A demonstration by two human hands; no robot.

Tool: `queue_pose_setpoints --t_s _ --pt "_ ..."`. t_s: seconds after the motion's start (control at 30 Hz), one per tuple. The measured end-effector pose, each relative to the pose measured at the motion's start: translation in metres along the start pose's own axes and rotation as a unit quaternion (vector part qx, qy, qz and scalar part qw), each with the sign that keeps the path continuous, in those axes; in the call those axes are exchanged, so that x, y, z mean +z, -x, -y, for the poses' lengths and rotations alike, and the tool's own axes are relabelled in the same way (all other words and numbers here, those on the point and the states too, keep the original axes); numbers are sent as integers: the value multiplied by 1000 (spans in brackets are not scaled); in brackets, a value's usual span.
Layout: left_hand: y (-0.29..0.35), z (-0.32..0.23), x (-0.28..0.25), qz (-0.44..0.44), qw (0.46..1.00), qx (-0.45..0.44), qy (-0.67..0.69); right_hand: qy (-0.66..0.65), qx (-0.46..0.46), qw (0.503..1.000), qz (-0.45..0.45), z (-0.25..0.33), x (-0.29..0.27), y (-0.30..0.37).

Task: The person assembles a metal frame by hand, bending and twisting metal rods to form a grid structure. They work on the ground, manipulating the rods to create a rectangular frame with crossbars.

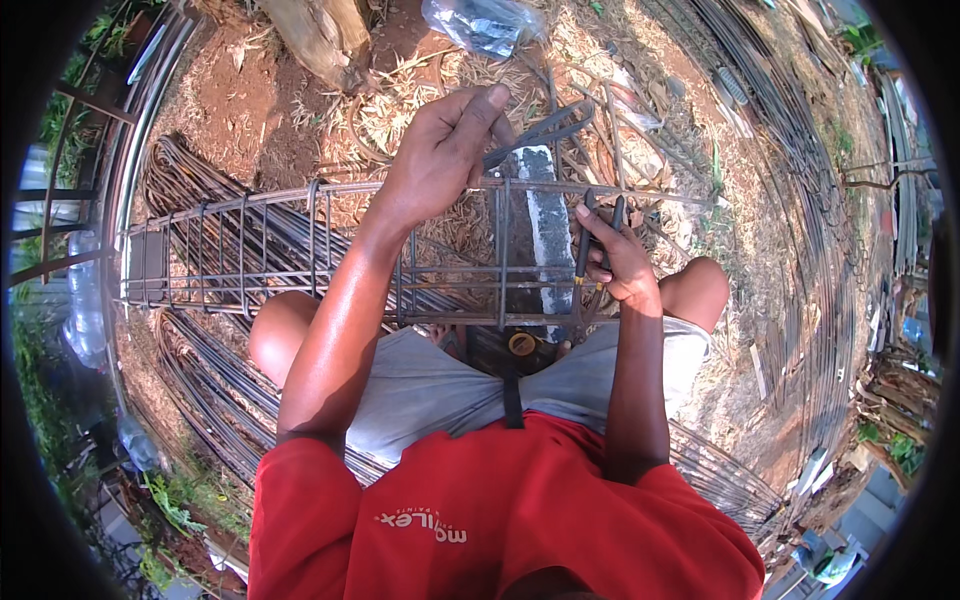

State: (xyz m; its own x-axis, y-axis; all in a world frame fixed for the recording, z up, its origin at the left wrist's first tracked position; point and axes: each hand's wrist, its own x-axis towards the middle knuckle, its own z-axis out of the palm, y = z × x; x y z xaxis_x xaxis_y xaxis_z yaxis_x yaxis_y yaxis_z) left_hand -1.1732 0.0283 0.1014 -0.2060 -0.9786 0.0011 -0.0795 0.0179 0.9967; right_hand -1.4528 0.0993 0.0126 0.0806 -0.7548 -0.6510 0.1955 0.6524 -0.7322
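A long cage of steel rebar (503,255), with square stirrups along its bars, lies crosswise in front of my knees. My left hand (440,155) is raised over its far bar, fingers closed in a pinch. From that hand a looped bundle of dark tie wire (548,132) sticks out to the right; the fingertips on it are partly hidden. My right hand (622,262) is at the near right part of the cage, wrapped round a pair of pincers (583,245) with dark handles and yellow marks. The handles point away from me, and the jaws are hard to make out near my lap.
Under the cage runs a dark beam with a white-painted strip (548,225). Bundles of rebar (225,375) lie at left, and more long bars (790,130) curve along the right. A log (325,40) and a clear plastic bag (485,25) lie beyond, among wood shavings.
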Motion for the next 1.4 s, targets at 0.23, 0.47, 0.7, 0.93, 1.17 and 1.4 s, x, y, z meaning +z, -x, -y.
queue_pose_setpoints --t_s 0.23,0.47,0.7,0.93,1.17,1.4 --pt "1 -9 1 1 1000 15 11 237 -53 970 -21 -49 11 -40" --pt "6 -9 2 4 1000 3 -4 302 -162 931 -122 -111 21 -39" --pt "6 -9 3 17 998 57 -33 275 -337 871 -226 -89 23 -62" --pt "9 -7 -8 74 994 -25 -79 491 -256 777 -300 -55 39 -18" --pt "21 11 15 240 966 30 -97 447 -570 683 -96 73 48 71" --pt "33 25 28 269 953 44 -129 699 -366 614 -13 106 58 81"
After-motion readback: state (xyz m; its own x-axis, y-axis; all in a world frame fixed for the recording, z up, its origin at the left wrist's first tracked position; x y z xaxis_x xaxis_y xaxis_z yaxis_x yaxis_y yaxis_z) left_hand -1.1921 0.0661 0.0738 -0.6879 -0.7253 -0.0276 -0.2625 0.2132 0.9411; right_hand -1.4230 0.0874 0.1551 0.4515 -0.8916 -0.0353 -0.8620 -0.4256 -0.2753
